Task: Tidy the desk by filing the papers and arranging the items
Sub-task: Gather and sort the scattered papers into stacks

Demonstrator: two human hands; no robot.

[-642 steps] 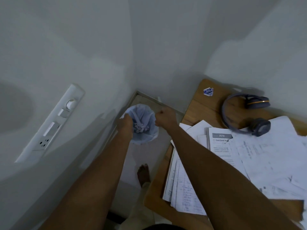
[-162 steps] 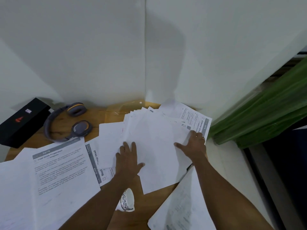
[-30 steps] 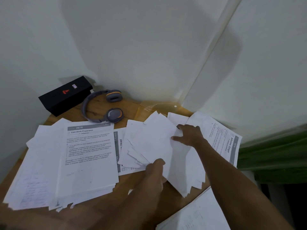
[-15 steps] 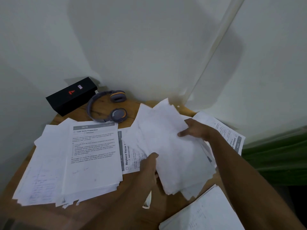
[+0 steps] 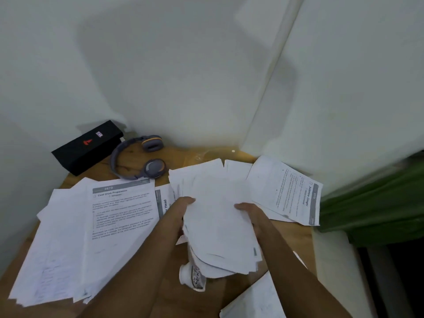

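Papers, a loose bundle of white sheets (image 5: 218, 226), sit gripped between both my hands above the middle of the round wooden tabletop (image 5: 174, 157). My left hand (image 5: 183, 212) clamps the bundle's left edge, thumb on top, and my right hand (image 5: 249, 213) clamps the right edge, fingers curled over it. The sheets are uneven, their corners fanned out at the far and near ends.

To the left lies a broad stack of white printed pages (image 5: 91, 230), the top one headed "Cold Drink Preparation", spread over the left half of the tabletop. Another printed page with a grey header bar (image 5: 164, 200) peeks out between that stack and my left hand. To the right, a printed sheet with a grey side band (image 5: 289, 191) lies flat near the tabletop's right edge. Under the near end of the bundle a small white patterned container (image 5: 193, 275) lies on its side. More white paper (image 5: 254, 301) shows at the near right.

At the far left, grey headphones with orange trim (image 5: 142, 159) rest on the wood, just beside a long black box with a red mark (image 5: 88, 146) against the wall.
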